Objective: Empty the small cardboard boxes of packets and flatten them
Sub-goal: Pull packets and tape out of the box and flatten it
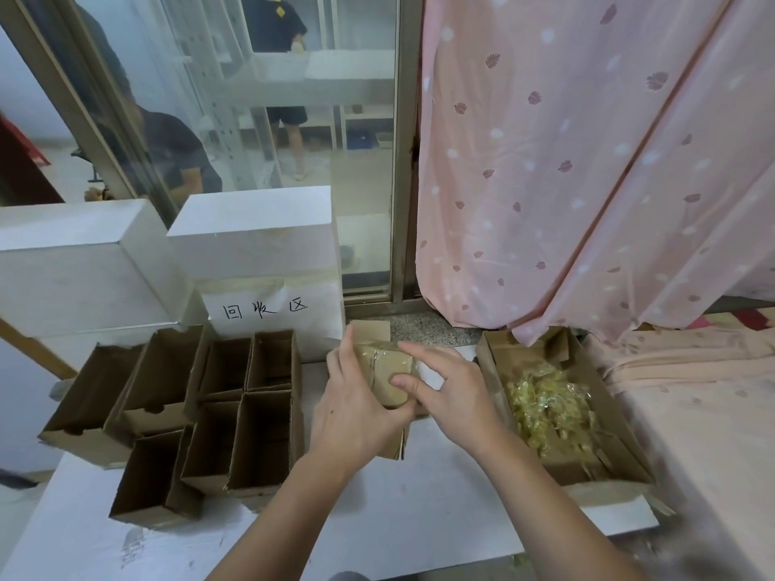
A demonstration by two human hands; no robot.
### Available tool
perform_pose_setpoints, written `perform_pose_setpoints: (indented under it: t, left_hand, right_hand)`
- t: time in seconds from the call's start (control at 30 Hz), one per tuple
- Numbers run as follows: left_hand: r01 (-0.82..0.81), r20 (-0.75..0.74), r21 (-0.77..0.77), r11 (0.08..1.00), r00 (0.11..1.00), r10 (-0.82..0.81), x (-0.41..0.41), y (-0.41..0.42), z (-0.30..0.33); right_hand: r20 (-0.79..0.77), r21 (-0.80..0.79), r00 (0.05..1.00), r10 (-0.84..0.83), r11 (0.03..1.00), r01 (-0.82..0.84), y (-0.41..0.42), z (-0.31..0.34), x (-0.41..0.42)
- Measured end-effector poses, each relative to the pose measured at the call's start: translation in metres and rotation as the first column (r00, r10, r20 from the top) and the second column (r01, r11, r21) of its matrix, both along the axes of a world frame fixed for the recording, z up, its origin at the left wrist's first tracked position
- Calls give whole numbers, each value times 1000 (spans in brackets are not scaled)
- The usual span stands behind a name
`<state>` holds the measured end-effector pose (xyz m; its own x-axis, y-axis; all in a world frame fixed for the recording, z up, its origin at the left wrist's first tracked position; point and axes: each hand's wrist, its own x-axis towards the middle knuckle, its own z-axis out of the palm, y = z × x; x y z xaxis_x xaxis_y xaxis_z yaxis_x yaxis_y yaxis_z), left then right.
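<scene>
While both hands grip small box, open boxes left, tray right

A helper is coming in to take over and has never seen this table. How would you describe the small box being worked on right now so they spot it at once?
Start at the white table below the window. Between the cluster of open, empty brown boxes on the left and the wide tray of clear packets on the right sits one small cardboard box. It is the only one still taped shut, held by the left hand and right hand.
</scene>
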<state>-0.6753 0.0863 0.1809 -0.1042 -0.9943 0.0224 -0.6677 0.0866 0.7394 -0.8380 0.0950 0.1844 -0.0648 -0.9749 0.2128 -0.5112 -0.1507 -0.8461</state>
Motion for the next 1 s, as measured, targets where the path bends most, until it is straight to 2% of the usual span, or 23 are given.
perform_pose_setpoints:
  t: [0.1,0.2,0.33,0.4,0.5,0.57,0.63,0.7,0.87,1.0]
  left_hand:
    - [40,-68,38,998,997,-37,7,-5,-1]
    - [78,-148,73,994,987,-66,12,-7,0]
    - [136,-244,101,985,964,-108,11,-12,-4]
    - [143,-268,116,983,957,-108,11,-15,-7]
    - [151,-268,132,980,957,-111,9,-17,-8]
    - [160,-256,125,979,959,-124,9,-19,-8]
    - [182,-242,114,977,959,-150,9,-20,-7]
    - [191,-237,108,976,958,-161,10,-20,-8]
    - [150,-279,111,982,953,-115,18,-28,-10]
    - [146,-242,86,986,963,-121,22,-33,-11]
  right_hand:
    - [68,34,996,50,998,-53,-3,4,-6]
    - [202,81,979,37,995,-55,-7,7,-11]
    - [392,28,920,-5,1000,-6,-10,5,-8]
    - [349,-22,937,-13,1000,22,-12,-1,-6]
    - [110,-139,994,-22,990,37,-18,-9,-5]
    - [4,-214,999,-54,975,54,-20,-11,-4]
    - [29,-210,994,-107,971,111,-20,-6,-2]
    - [113,-133,985,-130,980,145,-22,-1,-3]
    - [128,9,989,75,997,-77,-26,7,-17]
    - [234,78,961,146,983,-168,-32,11,-16]
